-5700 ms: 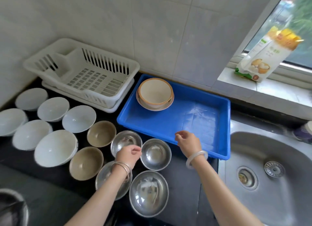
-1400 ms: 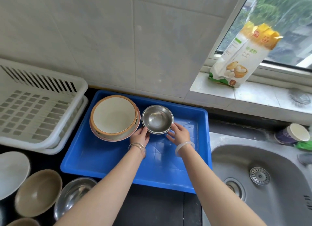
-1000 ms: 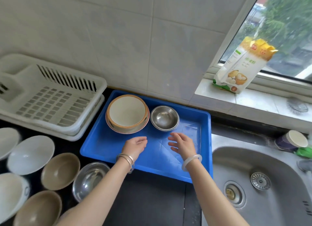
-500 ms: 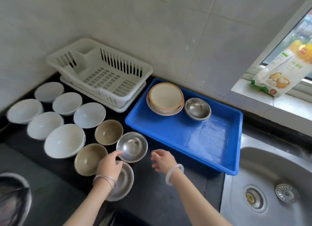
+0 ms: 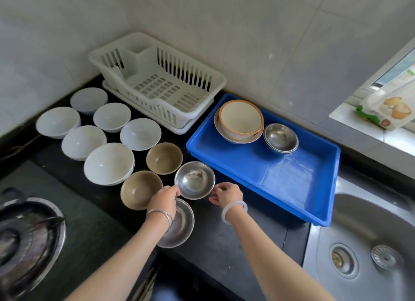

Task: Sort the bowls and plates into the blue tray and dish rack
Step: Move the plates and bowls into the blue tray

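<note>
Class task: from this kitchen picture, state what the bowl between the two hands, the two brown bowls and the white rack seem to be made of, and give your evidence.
Bowl between the hands: probably stainless steel, shown by its mirror-like grey reflections. Brown bowls: opaque with a soft sheen, perhaps glazed ceramic or melamine; the look leaves it open. White rack: moulded plastic, shown by its thin slotted walls and matte surface.

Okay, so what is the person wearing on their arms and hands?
Both forearms are bare, with no sleeves in view and no gloves. The left hand has thin silver metal bangles at its wrist, at least two. The right hand has a single thicker, smooth, pale whitish bangle at its wrist. No rings can be made out.
</note>
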The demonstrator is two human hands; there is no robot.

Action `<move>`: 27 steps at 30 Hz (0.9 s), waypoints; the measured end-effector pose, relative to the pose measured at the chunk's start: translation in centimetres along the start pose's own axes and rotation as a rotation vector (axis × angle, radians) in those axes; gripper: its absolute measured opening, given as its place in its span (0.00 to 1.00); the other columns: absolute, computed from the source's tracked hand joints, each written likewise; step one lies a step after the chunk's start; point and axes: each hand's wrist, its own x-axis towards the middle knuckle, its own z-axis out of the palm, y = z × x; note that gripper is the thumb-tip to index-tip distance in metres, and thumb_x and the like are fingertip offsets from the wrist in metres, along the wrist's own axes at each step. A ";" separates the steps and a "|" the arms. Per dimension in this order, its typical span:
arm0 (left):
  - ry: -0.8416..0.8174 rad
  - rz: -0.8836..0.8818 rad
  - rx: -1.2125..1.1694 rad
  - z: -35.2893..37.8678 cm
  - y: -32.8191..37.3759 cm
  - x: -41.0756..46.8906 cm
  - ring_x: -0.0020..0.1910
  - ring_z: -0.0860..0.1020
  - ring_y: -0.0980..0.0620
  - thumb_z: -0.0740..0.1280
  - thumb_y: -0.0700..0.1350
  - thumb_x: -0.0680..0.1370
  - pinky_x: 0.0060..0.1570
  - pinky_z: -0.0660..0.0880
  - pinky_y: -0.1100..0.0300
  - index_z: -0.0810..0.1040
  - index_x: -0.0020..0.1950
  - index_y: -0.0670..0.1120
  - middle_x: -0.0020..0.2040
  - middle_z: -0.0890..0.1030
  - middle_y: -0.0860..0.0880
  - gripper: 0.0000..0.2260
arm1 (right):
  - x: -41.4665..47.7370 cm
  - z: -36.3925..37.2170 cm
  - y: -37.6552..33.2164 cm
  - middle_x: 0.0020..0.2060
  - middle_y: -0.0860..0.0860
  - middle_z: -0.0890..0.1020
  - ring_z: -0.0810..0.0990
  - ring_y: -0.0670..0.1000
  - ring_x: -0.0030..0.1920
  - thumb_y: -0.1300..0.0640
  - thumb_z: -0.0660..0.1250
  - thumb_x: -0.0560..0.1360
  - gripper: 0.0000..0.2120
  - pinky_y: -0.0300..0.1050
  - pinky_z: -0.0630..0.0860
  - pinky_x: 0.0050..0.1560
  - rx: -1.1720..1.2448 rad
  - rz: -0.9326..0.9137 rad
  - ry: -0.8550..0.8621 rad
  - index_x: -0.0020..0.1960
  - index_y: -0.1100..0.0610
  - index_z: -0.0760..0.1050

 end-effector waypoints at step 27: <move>0.009 -0.136 -0.335 -2.3 2.5 1.7 0.42 0.75 0.51 0.67 0.39 0.73 0.46 0.70 0.61 0.80 0.49 0.45 0.41 0.79 0.50 0.07 | -1.2 -2.9 2.8 0.41 0.53 0.84 0.85 0.50 0.38 0.60 0.66 0.75 0.06 0.39 0.81 0.38 0.034 0.050 -0.092 0.48 0.53 0.80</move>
